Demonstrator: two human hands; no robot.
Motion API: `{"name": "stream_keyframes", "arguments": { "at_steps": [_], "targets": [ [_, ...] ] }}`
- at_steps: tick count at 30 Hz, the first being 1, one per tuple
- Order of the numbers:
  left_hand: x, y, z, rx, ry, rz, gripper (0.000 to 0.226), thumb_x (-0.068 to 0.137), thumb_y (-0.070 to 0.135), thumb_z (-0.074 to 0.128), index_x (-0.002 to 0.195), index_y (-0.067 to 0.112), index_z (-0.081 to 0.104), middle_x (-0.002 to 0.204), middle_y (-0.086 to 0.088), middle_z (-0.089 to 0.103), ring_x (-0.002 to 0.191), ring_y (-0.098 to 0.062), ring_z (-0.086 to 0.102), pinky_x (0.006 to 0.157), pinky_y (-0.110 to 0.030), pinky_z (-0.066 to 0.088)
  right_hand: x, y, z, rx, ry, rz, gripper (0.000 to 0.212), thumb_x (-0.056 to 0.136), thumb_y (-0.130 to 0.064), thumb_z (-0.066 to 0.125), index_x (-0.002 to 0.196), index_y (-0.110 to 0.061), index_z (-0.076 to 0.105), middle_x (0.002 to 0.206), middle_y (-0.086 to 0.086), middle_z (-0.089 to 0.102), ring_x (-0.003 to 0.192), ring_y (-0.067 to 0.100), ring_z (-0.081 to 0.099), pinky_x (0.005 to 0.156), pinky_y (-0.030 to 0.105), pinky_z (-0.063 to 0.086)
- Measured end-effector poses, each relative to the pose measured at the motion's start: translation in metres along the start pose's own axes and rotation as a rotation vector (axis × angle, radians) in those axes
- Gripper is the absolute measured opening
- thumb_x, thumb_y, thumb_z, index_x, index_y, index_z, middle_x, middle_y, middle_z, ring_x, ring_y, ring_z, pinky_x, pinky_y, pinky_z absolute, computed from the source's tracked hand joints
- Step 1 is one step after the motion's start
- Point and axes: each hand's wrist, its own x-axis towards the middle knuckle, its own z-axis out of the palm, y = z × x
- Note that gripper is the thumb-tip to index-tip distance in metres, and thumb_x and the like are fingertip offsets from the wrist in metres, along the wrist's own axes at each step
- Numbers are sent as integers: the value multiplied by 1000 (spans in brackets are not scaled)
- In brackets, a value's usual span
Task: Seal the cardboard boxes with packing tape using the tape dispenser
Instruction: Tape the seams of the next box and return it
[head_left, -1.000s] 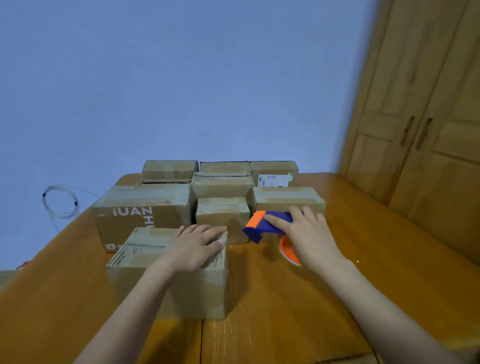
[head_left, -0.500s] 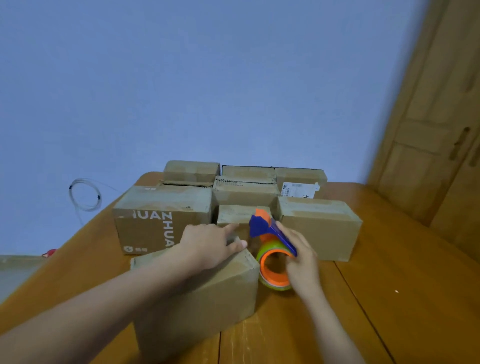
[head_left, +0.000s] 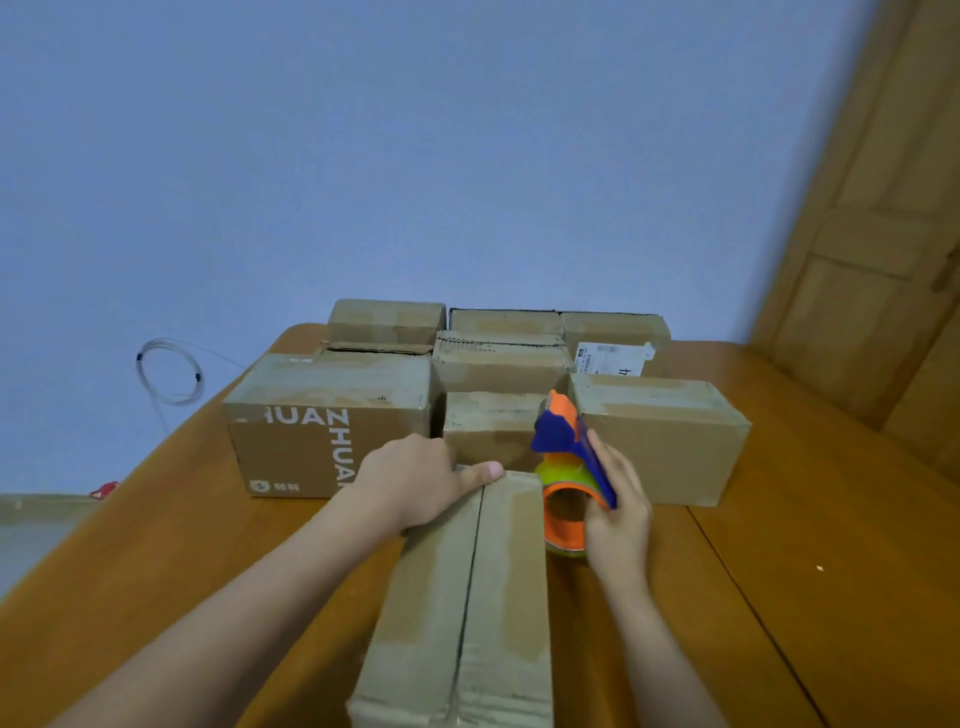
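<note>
Cardboard box (head_left: 462, 597) lying lengthwise on the worktop (head_left: 831, 571), nearest of the lot, centre seam open and untaped. Set-up step, by the look of it: bracing and lining up. Left hand (head_left: 415, 480) draped over the far end, thumb laid flat along the top edge, fingers hidden behind. Right hand (head_left: 615, 512) wrapped round the tape dispenser (head_left: 569, 467), just right of the box, orange tip raised. Next up, probably: swinging it over onto the seam's far end.

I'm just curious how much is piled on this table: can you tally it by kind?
Cardboard boxes: 9
Tape dispenser: 1
Total: 10
</note>
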Motion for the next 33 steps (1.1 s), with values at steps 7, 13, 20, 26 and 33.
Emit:
{"name": "stream_keyframes", "arguments": {
  "at_steps": [7,13,20,26,33],
  "targets": [
    [0,-6,-4,-251,-120,42,78,81,76,17,80,8,56,48,-5,56,42,-16,56,61,-31,54,-5,2,-10,4,58,-5,105,66,30,44,125,-56,51,133,1,55,124,-5,46,92,8,42],
    [14,-4,-17,-451,244,14,63,92,62,31,108,13,68,66,4,60,67,-17,64,68,-29,51,7,-6,-10,38,79,27,90,65,13,44,124,-54,54,130,-11,56,125,1,49,97,14,41],
    [25,4,-41,-1047,434,310,24,94,36,56,95,20,73,63,7,61,61,-4,55,56,-17,42,91,-67,-24,172,-208,42,74,63,4,46,108,-52,64,110,-23,67,105,-4,60,79,7,44],
    [35,12,-39,-1224,483,442,27,78,47,60,94,29,73,75,11,67,70,-6,61,55,-18,45,118,-87,-26,107,-403,-10,78,59,3,45,101,-59,65,100,-26,69,96,-5,63,75,7,45],
    [46,16,-45,-1339,481,425,28,83,42,63,81,14,69,75,-2,68,65,-11,64,49,-19,47,131,-80,-29,86,-331,-69,79,57,4,42,101,-56,66,97,-25,70,88,-5,65,64,9,47]
  ]
}}
